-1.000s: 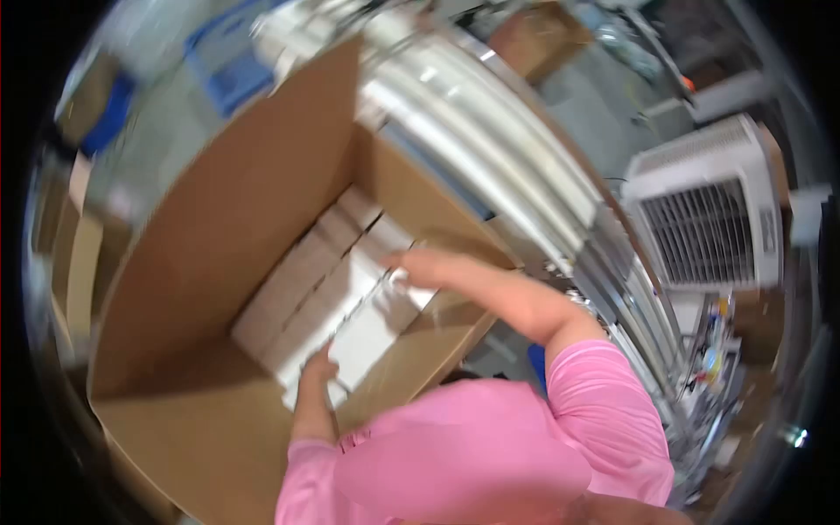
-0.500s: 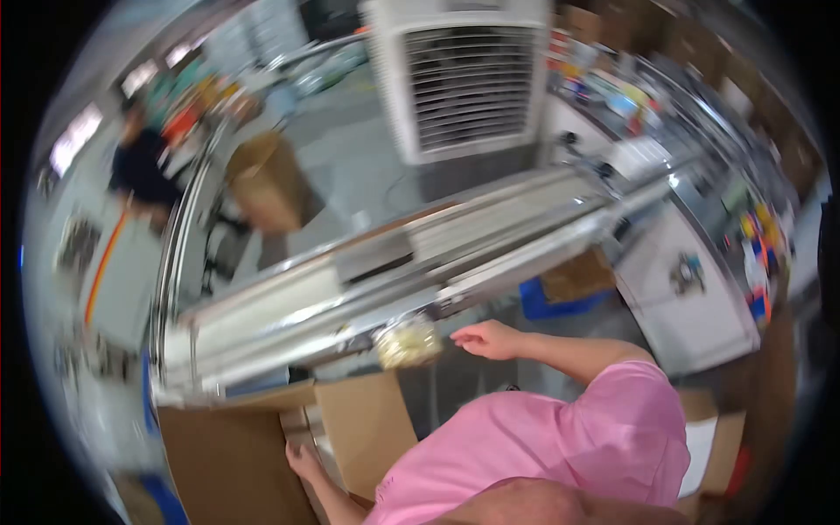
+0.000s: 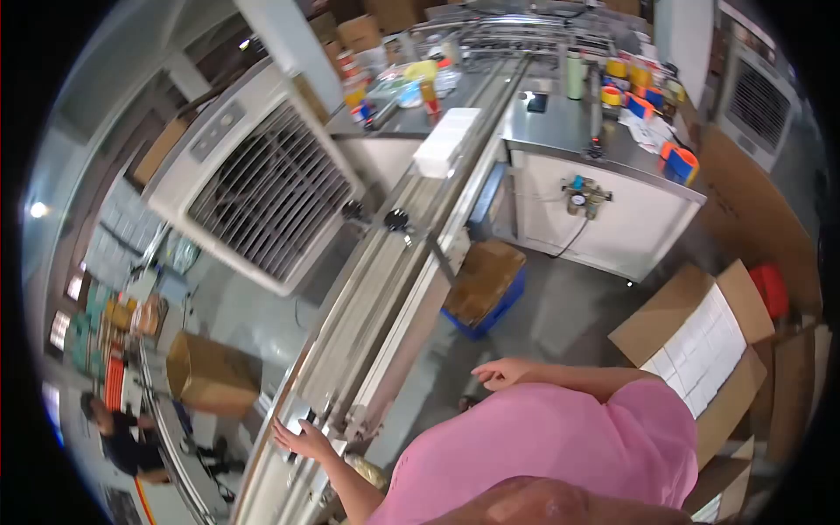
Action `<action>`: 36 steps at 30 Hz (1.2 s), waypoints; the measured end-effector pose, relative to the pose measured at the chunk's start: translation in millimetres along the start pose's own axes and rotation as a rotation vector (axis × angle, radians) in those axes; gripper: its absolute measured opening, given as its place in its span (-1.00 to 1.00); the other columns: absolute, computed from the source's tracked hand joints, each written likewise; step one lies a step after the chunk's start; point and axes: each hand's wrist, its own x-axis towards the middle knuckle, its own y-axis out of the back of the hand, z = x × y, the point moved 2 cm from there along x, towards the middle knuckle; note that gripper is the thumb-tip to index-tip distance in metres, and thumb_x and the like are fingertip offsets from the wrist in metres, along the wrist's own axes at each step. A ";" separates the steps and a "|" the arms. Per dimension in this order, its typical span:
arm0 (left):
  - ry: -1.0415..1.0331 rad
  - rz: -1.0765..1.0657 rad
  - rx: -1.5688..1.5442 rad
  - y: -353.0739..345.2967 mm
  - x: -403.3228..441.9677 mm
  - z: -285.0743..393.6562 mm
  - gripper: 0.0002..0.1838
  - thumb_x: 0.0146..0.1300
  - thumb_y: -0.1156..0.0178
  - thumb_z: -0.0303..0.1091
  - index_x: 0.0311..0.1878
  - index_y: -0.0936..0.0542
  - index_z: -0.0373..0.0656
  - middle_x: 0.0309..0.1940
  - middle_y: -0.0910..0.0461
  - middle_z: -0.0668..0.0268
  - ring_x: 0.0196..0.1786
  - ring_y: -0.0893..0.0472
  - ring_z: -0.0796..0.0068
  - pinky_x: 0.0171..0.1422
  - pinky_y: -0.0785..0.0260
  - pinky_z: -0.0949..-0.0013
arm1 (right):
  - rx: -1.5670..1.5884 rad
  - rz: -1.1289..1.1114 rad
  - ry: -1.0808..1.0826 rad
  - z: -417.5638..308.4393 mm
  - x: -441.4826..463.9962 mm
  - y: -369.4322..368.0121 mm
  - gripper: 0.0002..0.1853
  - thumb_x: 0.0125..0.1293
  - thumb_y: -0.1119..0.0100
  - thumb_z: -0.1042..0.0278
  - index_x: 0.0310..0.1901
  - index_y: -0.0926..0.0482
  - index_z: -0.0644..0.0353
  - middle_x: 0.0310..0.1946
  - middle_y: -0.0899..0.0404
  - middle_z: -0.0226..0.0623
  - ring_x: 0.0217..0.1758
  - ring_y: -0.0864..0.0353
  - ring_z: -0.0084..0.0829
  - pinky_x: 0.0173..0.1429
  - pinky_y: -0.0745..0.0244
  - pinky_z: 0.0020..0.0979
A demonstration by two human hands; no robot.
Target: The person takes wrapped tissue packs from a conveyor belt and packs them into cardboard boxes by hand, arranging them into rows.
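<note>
My left hand (image 3: 304, 440) lies over the conveyor (image 3: 372, 289) at its near end, fingers spread, beside a small grey metal piece (image 3: 300, 411). Whether it presses on that piece I cannot tell. Just below that wrist, a yellowish, shiny wrapped bundle (image 3: 366, 471) shows partly behind my forearm. In front of my pink shirt, my right hand (image 3: 499, 374) hangs over the floor, its fingers loosely bent and a little apart, with nothing visible in it. Farther up the conveyor stands a stack of white boxes (image 3: 446, 144).
An open carton (image 3: 739, 394) packed with white boxes stands at my right. A blue crate (image 3: 481, 325) with brown cardboard sits under the conveyor. Beyond are a steel-topped cabinet (image 3: 604, 210), an air cooler (image 3: 262, 175) and a brown carton (image 3: 210, 376). A person (image 3: 127, 442) works far left.
My view has swung to the right. My left hand has left the open carton and is now over the conveyor. The fingers of my right hand have bent more.
</note>
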 end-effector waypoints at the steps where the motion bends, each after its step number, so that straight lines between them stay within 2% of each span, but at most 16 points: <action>1: 0.065 -0.038 0.007 -9.5 7.5 24.8 -0.38 0.08 -0.15 -0.45 0.30 -0.38 -0.08 0.29 -0.35 0.06 0.37 -0.19 -0.11 0.42 -0.07 -0.03 | 0.067 0.029 0.016 -2.9 -1.0 4.3 -0.51 0.33 -0.10 0.24 0.27 -0.39 0.17 0.02 -0.57 -0.21 0.02 -0.56 -0.45 0.11 -0.42 -0.43; 5: -0.005 -0.145 -0.079 -71.5 26.3 69.6 -0.41 0.09 -0.13 -0.45 0.28 -0.40 -0.09 0.26 -0.39 0.12 0.37 -0.18 -0.11 0.39 -0.07 -0.07 | 0.262 0.064 0.122 37.9 18.5 19.9 -0.51 0.33 -0.15 0.17 0.24 -0.42 0.17 -0.03 -0.60 -0.27 0.00 -0.57 -0.45 0.10 -0.43 -0.43; 8: -0.073 -0.333 -0.170 -108.7 29.8 110.5 -0.44 0.12 -0.17 -0.41 0.26 -0.42 -0.09 0.21 -0.42 0.09 0.36 -0.18 -0.10 0.39 -0.05 -0.06 | 0.236 0.140 -0.023 16.9 18.1 48.5 -0.53 0.37 -0.10 0.35 0.29 -0.35 0.22 0.06 -0.53 -0.28 -0.01 -0.53 -0.56 0.16 -0.34 -0.51; 11: -0.259 -0.489 -0.352 -154.7 17.2 148.8 -0.51 0.16 -0.19 -0.34 0.21 -0.46 -0.12 0.10 -0.52 0.05 0.23 -0.39 -0.04 0.27 -0.23 0.02 | 0.109 0.286 0.008 11.8 33.2 71.9 -0.51 0.30 -0.18 0.18 0.22 -0.43 0.18 -0.07 -0.62 -0.27 -0.03 -0.60 -0.46 0.12 -0.44 -0.42; 14: -0.077 -0.974 -0.387 -160.5 23.3 208.2 -0.58 0.21 -0.18 -0.26 0.14 -0.52 -0.15 -0.07 -0.62 0.07 0.01 -0.57 0.04 0.07 -0.38 0.10 | -0.030 0.382 -0.016 -27.8 44.6 90.6 -0.52 0.30 -0.17 0.19 0.22 -0.43 0.16 -0.05 -0.63 -0.26 -0.03 -0.60 -0.46 0.12 -0.44 -0.43; 17: -0.324 -0.825 -0.403 -180.1 18.3 218.9 -0.59 0.23 -0.19 -0.18 0.09 -0.56 -0.17 -0.18 -0.66 0.10 -0.15 -0.63 0.07 -0.07 -0.44 0.12 | -0.033 0.483 0.053 -39.8 61.1 111.0 -0.52 0.29 -0.17 0.18 0.21 -0.44 0.14 -0.04 -0.62 -0.25 -0.07 -0.60 -0.47 0.08 -0.46 -0.43; 18: -0.310 -0.929 -0.328 -161.6 24.3 236.3 -0.61 0.24 -0.18 -0.14 0.07 -0.58 -0.14 -0.15 -0.66 0.10 -0.10 -0.62 0.06 -0.02 -0.44 0.12 | 0.040 0.536 0.039 -36.1 67.3 118.9 -0.54 0.29 -0.16 0.20 0.20 -0.46 0.14 -0.05 -0.63 -0.27 -0.10 -0.59 -0.49 0.03 -0.47 -0.43; 21: -0.310 -0.916 -0.314 -173.9 18.2 227.2 -0.63 0.25 -0.18 -0.15 0.03 -0.60 -0.15 -0.15 -0.65 0.09 -0.09 -0.62 0.04 -0.02 -0.44 0.12 | -0.024 0.654 0.010 -45.1 74.9 161.2 -0.56 0.30 -0.16 0.22 0.18 -0.47 0.18 -0.11 -0.63 -0.31 -0.15 -0.57 -0.51 -0.01 -0.48 -0.44; 23: -0.272 -0.865 -0.355 -172.4 18.4 229.5 -0.67 0.25 -0.19 -0.19 0.00 -0.62 -0.15 -0.18 -0.66 0.07 -0.12 -0.62 0.02 -0.02 -0.45 0.12 | -0.112 0.742 0.163 -44.0 81.3 205.7 -0.58 0.33 -0.14 0.22 0.16 -0.49 0.21 -0.19 -0.63 -0.36 -0.18 -0.57 -0.54 -0.04 -0.47 -0.47; 25: -0.256 -0.802 -0.371 -178.1 14.5 222.0 -0.68 0.23 -0.21 -0.21 -0.02 -0.62 -0.15 -0.20 -0.66 0.06 -0.14 -0.63 0.02 -0.04 -0.45 0.12 | 0.007 0.878 0.147 -48.0 96.4 254.8 -0.61 0.35 -0.12 0.21 0.13 -0.51 0.24 -0.24 -0.63 -0.35 -0.19 -0.57 -0.55 -0.07 -0.47 -0.47; 27: -0.257 -0.734 -0.333 -174.6 15.1 224.2 -0.73 0.20 -0.22 -0.27 -0.07 -0.63 -0.16 -0.22 -0.66 0.06 -0.17 -0.63 0.01 -0.07 -0.45 0.10 | -0.191 0.944 0.136 -65.2 113.0 318.0 -0.62 0.36 -0.11 0.21 0.10 -0.52 0.25 -0.24 -0.64 -0.33 -0.18 -0.58 -0.53 -0.07 -0.47 -0.47; 31: -0.181 -0.591 -0.311 -172.7 11.5 227.6 -0.77 0.19 -0.22 -0.33 -0.11 -0.64 -0.17 -0.29 -0.67 0.07 -0.25 -0.64 0.03 -0.16 -0.45 0.11 | -0.098 1.003 0.298 -82.3 177.0 436.5 -0.60 0.34 -0.12 0.17 0.09 -0.53 0.27 -0.27 -0.65 -0.32 -0.22 -0.58 -0.52 -0.08 -0.46 -0.46; 32: -0.157 -0.558 -0.304 -174.9 11.3 227.9 -0.79 0.19 -0.22 -0.34 -0.12 -0.65 -0.17 -0.31 -0.67 0.08 -0.28 -0.64 0.03 -0.19 -0.46 0.11 | -0.104 0.990 0.266 -85.9 193.7 464.0 -0.60 0.33 -0.13 0.16 0.06 -0.54 0.28 -0.26 -0.65 -0.26 -0.22 -0.58 -0.51 -0.08 -0.45 -0.47; 35: -0.156 -0.465 -0.164 -175.7 10.8 228.1 -0.80 0.17 -0.22 -0.35 -0.15 -0.65 -0.17 -0.37 -0.67 0.10 -0.34 -0.64 0.06 -0.24 -0.46 0.13 | -0.285 1.103 0.315 -94.1 247.5 537.6 -0.59 0.31 -0.11 0.12 0.03 -0.56 0.26 -0.20 -0.66 -0.08 -0.17 -0.63 -0.29 -0.02 -0.47 -0.34; 36: -0.175 -0.410 -0.124 -179.5 7.6 221.9 -0.81 0.17 -0.22 -0.37 -0.16 -0.65 -0.18 -0.40 -0.67 0.12 -0.35 -0.64 0.07 -0.24 -0.47 0.14 | -0.365 1.145 0.310 -92.7 267.0 562.0 -0.57 0.29 -0.11 0.10 0.06 -0.55 0.25 -0.14 -0.63 -0.01 -0.09 -0.61 -0.14 0.04 -0.46 -0.25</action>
